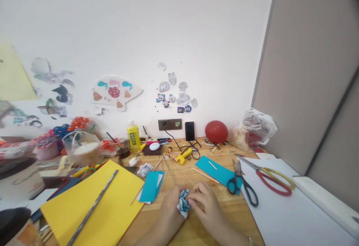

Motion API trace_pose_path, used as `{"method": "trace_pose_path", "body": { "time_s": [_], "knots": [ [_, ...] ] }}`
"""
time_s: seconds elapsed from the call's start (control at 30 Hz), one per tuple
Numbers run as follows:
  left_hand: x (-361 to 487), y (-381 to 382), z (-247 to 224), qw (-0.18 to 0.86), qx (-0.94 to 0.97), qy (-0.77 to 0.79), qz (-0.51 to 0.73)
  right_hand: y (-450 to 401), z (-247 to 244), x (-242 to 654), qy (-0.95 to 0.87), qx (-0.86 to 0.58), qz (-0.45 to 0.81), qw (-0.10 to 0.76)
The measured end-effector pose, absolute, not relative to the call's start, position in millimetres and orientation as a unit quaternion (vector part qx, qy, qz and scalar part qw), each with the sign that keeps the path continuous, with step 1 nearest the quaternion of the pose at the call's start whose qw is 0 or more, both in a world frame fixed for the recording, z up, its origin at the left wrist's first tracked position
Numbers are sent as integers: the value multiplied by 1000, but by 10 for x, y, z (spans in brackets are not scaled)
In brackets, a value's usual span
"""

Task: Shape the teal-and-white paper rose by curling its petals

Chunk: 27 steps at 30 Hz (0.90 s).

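Between my two hands is a crumpled piece of blue and white paper (183, 203), low in the middle of the head view. My left hand (171, 205) wraps around its left side. The fingers of my right hand (204, 204) are bent and pinch at its right edge. Just left of my hands lie cut blue paper pieces (151, 187) with white ones under them. Beyond my right hand a longer blue paper strip (215, 169) carries a short wooden stick (212, 165). Black-handled scissors (241, 184) rest across the strip's right end.
Yellow sheets (126, 190) with a dark rod (92, 208) cover the left. Larger scissors (269, 175) with red and yellow handles lie on white paper (291, 216). Toward the wall stand a yellow glue gun (183, 156), a phone (190, 131), a red balloon (216, 131) and a bottle (134, 137).
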<state>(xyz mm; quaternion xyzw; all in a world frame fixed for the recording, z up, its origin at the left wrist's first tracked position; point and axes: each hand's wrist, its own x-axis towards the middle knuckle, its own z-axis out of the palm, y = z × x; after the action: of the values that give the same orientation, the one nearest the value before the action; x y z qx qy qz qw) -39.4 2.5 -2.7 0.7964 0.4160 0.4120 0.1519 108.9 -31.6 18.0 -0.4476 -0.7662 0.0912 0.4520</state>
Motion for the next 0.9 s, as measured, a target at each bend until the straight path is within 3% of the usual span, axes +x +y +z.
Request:
{"method": "trace_pose_path", "body": {
  "time_s": [0.27,0.57,0.9],
  "knots": [
    [-399,-13,48,151,815,406,385,-301,207,1133,-771,-457,115,428],
    [-407,-36,78,152,823,397,377,-370,285,1137,-821,-439,-4,365],
    [-419,-32,40,163,828,397,362,-380,308,1140,-824,-439,-17,357]
  ]
}}
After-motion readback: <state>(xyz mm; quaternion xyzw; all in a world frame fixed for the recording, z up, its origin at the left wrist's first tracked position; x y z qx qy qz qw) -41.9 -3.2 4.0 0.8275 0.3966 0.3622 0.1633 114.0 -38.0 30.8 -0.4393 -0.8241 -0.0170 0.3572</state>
